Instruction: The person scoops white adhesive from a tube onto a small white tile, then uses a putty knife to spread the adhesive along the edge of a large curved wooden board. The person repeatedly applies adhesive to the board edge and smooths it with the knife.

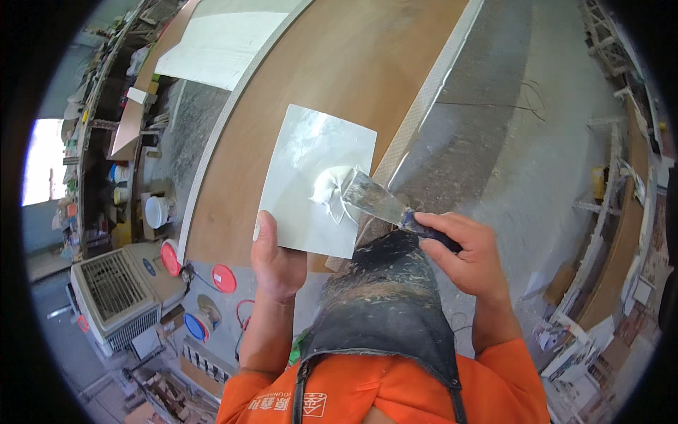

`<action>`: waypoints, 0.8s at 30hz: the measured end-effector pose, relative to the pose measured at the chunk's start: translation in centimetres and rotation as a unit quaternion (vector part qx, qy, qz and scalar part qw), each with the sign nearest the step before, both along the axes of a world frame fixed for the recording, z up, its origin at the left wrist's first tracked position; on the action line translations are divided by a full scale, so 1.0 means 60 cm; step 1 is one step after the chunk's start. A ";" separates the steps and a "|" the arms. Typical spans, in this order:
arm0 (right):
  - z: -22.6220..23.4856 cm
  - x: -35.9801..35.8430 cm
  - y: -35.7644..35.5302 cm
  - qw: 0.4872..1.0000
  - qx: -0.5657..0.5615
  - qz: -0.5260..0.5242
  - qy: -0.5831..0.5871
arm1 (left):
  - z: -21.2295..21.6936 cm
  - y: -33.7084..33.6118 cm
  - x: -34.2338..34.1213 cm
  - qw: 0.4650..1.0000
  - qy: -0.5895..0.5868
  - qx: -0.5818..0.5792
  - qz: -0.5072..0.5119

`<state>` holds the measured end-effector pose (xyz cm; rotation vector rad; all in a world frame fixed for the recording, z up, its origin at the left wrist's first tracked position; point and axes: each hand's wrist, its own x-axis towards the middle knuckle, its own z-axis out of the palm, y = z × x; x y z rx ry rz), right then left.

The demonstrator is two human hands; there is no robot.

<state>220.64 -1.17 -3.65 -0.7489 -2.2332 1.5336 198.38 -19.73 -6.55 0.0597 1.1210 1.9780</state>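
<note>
White board [293, 184]: gripped by left hand [277, 258].
Scraper [385, 208]: enclosed by right hand's [470, 254] fingers.
Brown panel [342, 74]: partly obscured.
Bucket [156, 212]: contents indiscernible.

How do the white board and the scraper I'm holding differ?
The white board is a broad, flat rectangle, while the scraper is narrower and has a handle. The white board is pale all over its face; the scraper has a stained, greyish blade and a dark handle. Your left hand holds the white board near a corner, and your right hand grips the scraper's handle. Both have white paste on them.
</note>
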 end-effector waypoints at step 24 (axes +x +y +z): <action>-0.258 -0.050 -0.038 0.839 -0.366 -0.355 0.192 | 0.001 -0.162 -0.056 0.998 -0.021 -0.016 -0.050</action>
